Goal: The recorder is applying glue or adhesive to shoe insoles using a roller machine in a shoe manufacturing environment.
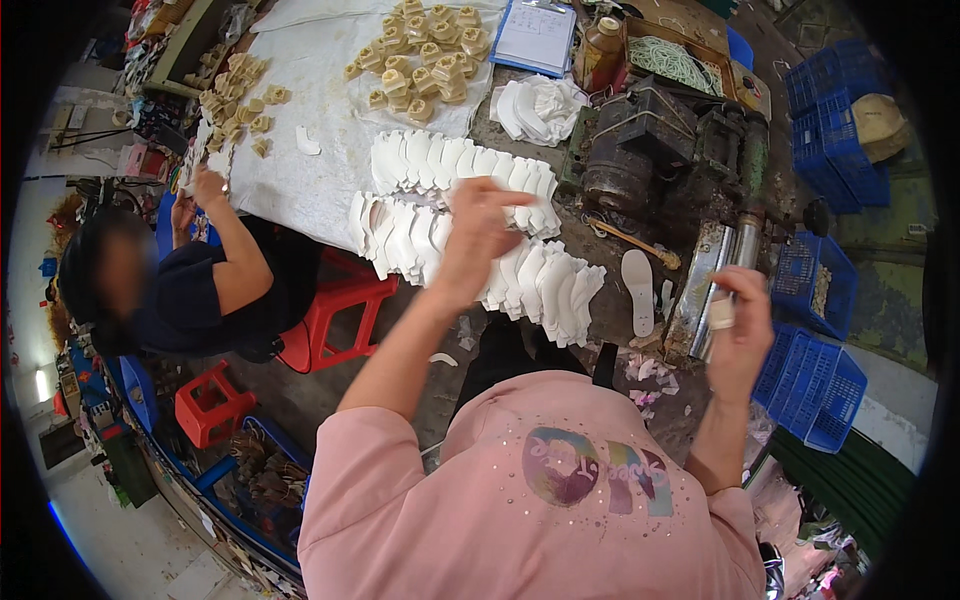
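My left hand [485, 225] is over two long rows of overlapping thin white curved pieces [420, 240] at the table's near edge. Its fingers are stretched toward the right and slightly blurred, with nothing seen in them. To the right, my right hand [742, 335] is raised beside a long shiny metal bar [712, 275], its fingers curled. A small cream-coloured band or piece [721, 311] shows at those fingers; I cannot tell whether it is held or wrapped round a finger. Next to the bar lies a white sole-shaped piece [637, 290].
A dark motorised machine [640, 150] stands at the right of the table. Cream moulded parts [425, 60] are heaped at the back, near a clipboard [535, 35]. A co-worker [190, 280] sits at the left by a red stool [345, 310]. Blue crates [810, 385] stand at the right.
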Demonstrator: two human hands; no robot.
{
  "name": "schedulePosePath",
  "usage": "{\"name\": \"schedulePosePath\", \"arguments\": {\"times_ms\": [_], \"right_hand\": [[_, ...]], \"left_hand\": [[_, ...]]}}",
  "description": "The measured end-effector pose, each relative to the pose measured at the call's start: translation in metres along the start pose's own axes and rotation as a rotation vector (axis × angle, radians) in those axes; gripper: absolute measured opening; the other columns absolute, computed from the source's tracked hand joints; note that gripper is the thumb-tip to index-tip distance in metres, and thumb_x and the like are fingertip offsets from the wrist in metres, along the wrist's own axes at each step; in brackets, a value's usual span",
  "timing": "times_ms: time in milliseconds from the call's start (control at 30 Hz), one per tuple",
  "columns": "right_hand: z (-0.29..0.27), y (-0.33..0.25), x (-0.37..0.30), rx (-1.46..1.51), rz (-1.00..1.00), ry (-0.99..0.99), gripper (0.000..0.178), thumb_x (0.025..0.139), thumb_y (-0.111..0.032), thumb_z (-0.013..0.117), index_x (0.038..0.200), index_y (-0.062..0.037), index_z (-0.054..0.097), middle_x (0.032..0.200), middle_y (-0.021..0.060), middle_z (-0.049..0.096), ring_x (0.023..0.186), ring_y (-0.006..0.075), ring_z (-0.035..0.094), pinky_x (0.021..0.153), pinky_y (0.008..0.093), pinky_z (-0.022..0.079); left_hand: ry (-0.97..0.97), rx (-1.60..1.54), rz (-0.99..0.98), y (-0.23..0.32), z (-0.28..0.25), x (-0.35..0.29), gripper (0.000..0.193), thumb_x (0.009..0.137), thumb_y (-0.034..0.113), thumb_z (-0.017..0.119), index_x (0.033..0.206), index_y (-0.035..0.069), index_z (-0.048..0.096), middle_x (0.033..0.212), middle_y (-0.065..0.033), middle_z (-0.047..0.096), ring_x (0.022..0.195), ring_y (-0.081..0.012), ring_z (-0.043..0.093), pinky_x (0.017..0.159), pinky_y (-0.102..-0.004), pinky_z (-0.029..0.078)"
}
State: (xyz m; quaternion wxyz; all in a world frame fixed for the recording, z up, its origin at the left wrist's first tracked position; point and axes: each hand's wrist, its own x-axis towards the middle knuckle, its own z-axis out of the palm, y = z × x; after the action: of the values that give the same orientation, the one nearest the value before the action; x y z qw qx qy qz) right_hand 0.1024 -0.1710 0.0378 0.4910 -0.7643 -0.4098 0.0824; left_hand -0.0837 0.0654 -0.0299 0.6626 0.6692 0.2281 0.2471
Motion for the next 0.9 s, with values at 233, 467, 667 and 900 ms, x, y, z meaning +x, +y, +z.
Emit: {"name": "schedulePosePath", "arguments": {"times_ms": [233,467,667,900], "right_hand": [[0.037,-0.018,-0.001,0.009,0.018,-0.087,0.021,0.078,-0.005,0.061,0.099,-0.0011,0.058,0.099,0.0132,0.058,0.093,0.0295,0.054,0.086,0.038,0.041],[-0.085,0.047,0.004,-0.373,0.201,0.036,0.01,0.078,-0.005,0.054,0.087,-0.0055,0.06,0.072,0.0097,0.061,0.069,0.0274,0.056,0.077,0.0352,0.039],[-0.105,0.086,-0.009,-0.376,0.424,-0.213,0.018,0.073,-0.005,0.053,0.087,-0.0079,0.063,0.081,0.0145,0.064,0.083,0.0303,0.06,0.078,0.0387,0.04],[-0.077,0.083,-0.008,-0.427,0.191,-0.055,0.015,0.078,-0.009,0.059,0.092,-0.0068,0.063,0.09,0.0102,0.063,0.089,0.028,0.057,0.082,0.038,0.039]], "left_hand": [[-0.339,-0.066,0.377,0.036,0.124,0.011,0.044,0.098,0.038,0.031,0.118,0.009,0.057,0.109,-0.0095,0.044,0.108,-0.0224,0.038,0.097,-0.0334,0.029],[-0.157,0.049,0.012,0.012,0.141,0.021,0.029,0.09,0.009,0.05,0.118,0.009,0.056,0.091,-0.0016,0.049,0.084,-0.0123,0.046,0.074,-0.0253,0.038],[-0.31,0.452,0.243,0.003,0.179,0.022,0.03,0.08,0.008,0.06,0.11,0.007,0.06,0.083,-0.0077,0.051,0.083,-0.0227,0.048,0.078,-0.033,0.039],[-0.142,0.695,0.267,0.008,0.191,0.04,0.014,0.07,0.012,0.071,0.082,0.007,0.066,0.072,-0.0062,0.051,0.078,-0.0256,0.049,0.073,-0.0368,0.039]]}}
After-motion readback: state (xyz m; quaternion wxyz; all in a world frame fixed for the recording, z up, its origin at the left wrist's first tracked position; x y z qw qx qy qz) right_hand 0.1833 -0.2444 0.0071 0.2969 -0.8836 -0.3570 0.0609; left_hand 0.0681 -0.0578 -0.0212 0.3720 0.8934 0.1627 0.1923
